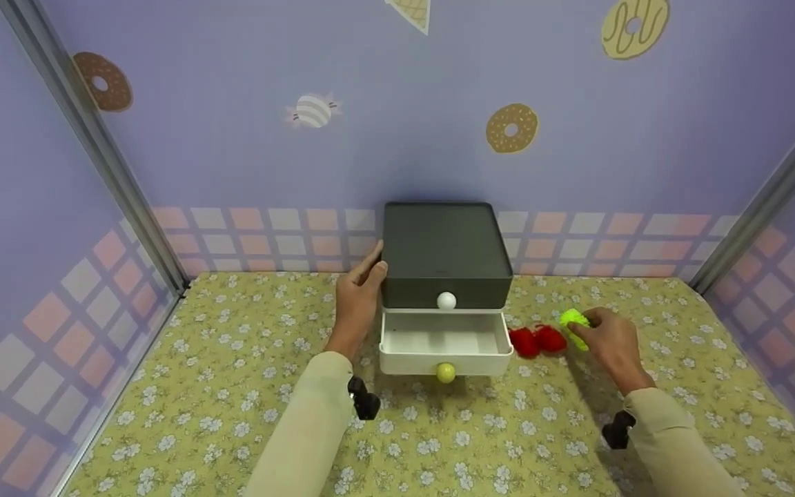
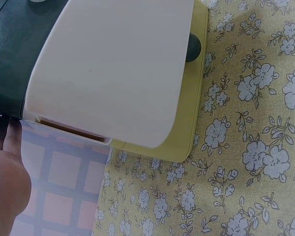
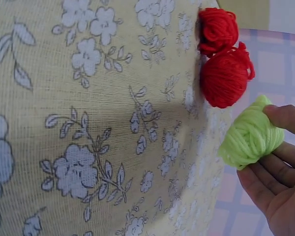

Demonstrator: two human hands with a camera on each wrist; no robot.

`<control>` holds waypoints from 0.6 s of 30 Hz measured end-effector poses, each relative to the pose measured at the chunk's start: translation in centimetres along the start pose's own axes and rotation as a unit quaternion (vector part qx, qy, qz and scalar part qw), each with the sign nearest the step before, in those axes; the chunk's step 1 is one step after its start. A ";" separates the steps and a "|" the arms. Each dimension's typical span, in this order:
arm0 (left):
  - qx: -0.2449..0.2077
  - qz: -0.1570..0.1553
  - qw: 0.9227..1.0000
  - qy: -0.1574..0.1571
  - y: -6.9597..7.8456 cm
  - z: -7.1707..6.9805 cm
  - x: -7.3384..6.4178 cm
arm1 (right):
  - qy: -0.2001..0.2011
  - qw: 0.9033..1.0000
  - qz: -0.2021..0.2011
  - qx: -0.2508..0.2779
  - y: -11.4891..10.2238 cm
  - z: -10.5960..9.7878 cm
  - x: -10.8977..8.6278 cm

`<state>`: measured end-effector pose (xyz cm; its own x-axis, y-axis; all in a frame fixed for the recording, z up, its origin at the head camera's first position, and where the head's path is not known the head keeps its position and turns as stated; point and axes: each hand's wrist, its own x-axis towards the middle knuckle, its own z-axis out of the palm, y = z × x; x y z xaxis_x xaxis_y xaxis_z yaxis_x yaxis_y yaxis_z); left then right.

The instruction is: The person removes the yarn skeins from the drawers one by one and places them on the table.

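A small drawer cabinet (image 1: 447,241) has a dark grey upper drawer with a white knob (image 1: 446,301). Below it, a white drawer (image 1: 397,364) with a yellow-green knob (image 1: 446,373) is pulled out, its visible inside bare. My left hand (image 1: 358,297) rests against the cabinet's left side, fingers extended along it. To the right, my right hand (image 1: 613,343) pinches a neon yellow-green ball of yarn (image 3: 251,135) between thumb and fingers. Two red balls of yarn (image 3: 225,78) lie side by side on the cloth, between the cabinet and that hand.
A yellow bottom drawer (image 2: 187,132) with a dark knob (image 2: 193,47) shows under the white one. Flowered yellow cloth (image 1: 232,414) covers the table. Purple walls (image 1: 232,159) with printed sweets and metal corner posts (image 1: 111,166) enclose the back and sides.
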<state>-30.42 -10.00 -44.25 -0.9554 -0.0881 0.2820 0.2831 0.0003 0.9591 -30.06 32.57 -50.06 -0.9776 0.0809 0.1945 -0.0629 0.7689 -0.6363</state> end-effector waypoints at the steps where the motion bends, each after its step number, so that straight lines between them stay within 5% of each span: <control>1: 0.000 -0.003 1.000 0.001 0.0 0.0 0.0 | -0.003 1.000 0.002 -0.002 0.1 0.1 0.0; 18: 0.008 -0.002 1.000 0.005 0.1 0.1 -0.2 | -0.038 0.998 0.041 -0.018 1.5 0.6 0.2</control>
<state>-30.25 -9.93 -44.23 -0.9556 -0.0974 0.2781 0.2780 0.0150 0.9605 -30.50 33.35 -51.43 -0.9916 0.0978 0.0850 0.0243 0.7845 -0.6196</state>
